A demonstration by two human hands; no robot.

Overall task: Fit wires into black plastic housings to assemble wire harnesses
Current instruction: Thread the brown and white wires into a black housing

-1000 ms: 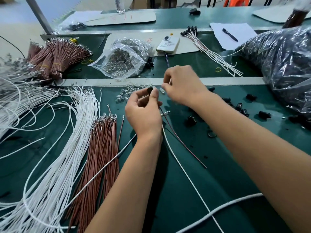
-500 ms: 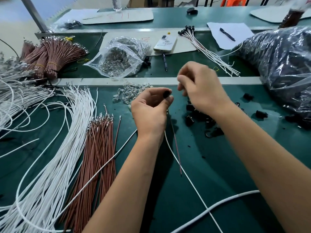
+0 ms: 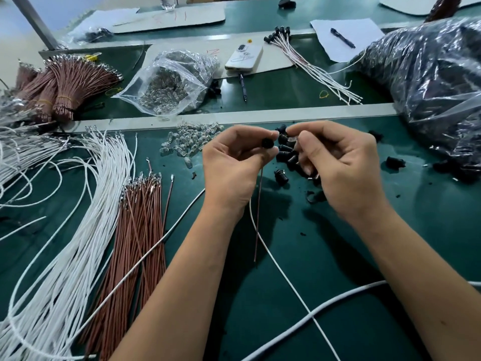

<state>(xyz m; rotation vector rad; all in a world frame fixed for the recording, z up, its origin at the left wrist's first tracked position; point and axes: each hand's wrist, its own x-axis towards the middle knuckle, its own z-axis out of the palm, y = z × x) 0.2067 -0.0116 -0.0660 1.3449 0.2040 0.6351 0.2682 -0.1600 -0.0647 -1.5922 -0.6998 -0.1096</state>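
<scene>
Left hand [image 3: 234, 162] grip pinches black housing [image 3: 267, 143], wires dangling free below. Right hand [image 3: 338, 162] fingers curled near it; contents unclear.

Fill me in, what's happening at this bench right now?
A person is assembling wire harnesses. The left hand pinches a black housing, with a brown wire and a white wire hanging below it. The right hand, fingers curled, is raised beside it over a pile of loose housings; whether it holds anything is unclear.
</scene>
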